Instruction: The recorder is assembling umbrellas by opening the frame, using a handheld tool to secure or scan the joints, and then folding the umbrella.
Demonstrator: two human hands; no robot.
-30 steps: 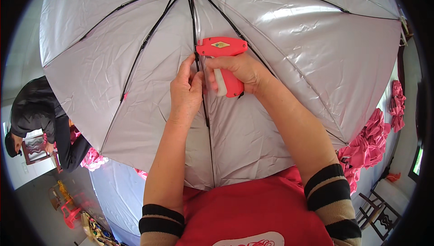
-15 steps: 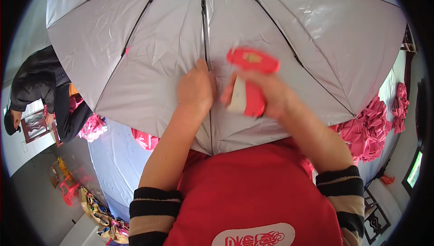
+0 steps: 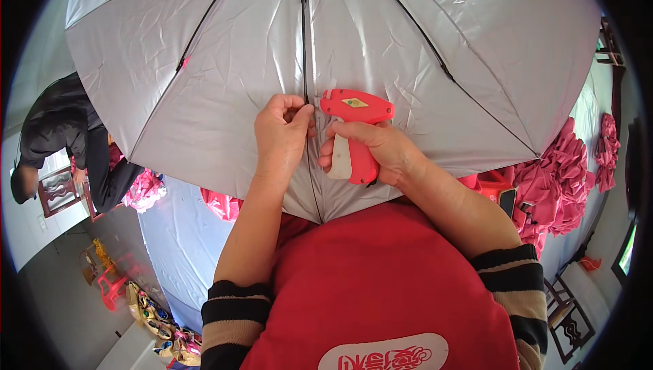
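Note:
Spread open before me is an umbrella (image 3: 381, 43), its silvery-grey inner side showing with black folding ribs. My left hand (image 3: 282, 132) pinches the middle rib (image 3: 304, 37) and the cloth beside it, thumb and fingers together. In my right hand (image 3: 374, 145) is a red and white tagging gun (image 3: 357, 107), its handle wrapped by my fingers. The gun's front end is close to the middle rib, just right of my left fingertips. Whether it touches the cloth I cannot tell.
Bundles of pink-red cloth (image 3: 554, 186) lie at the right on a light blue surface (image 3: 180, 234) that also shows at the left. A person in dark clothes (image 3: 61, 132) bends over at the far left. A red plastic stool (image 3: 110, 288) stands at the lower left.
My right hand has brought the tagging gun left and slightly down, close to the middle rib. My left hand has shifted slightly left and turned, so its pinching fingers now show.

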